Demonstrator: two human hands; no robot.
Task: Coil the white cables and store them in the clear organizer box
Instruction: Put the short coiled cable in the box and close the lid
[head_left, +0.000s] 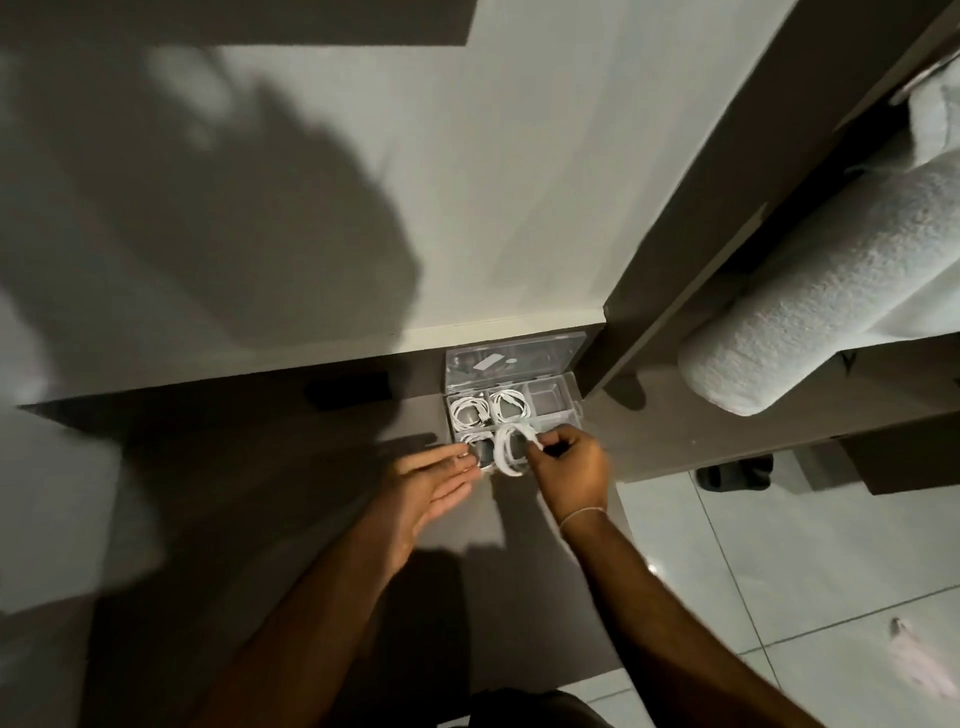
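A person's two bare hands work over a clear plastic organizer box (566, 400) with a hinged lid standing open, set on a dark brown desk surface (260, 493) against a white wall. The right hand (569, 467) pinches a coiled white cable (511, 449) between thumb and fingertips, holding the loop tilted over the box's near middle compartment. The left hand (436, 480) lies flat and spread, palm up, its fingertips touching the box's near left corner, gripping nothing.

Two more coiled white cables (470, 410) already sit in the box's far left and far middle compartments, and a further bit of white cable shows in the near left one; the far right compartment (548, 401) looks empty (the near right one is hidden behind the right hand).

The step in hand appears to be the storing of this coil. The next move likely calls for lowering the loop flat into a free compartment and tucking in its loose end so the coil does not spring open, with the left hand steadying the box.

A rolled white towel (810, 306) rests on a shelf to the right of the box.
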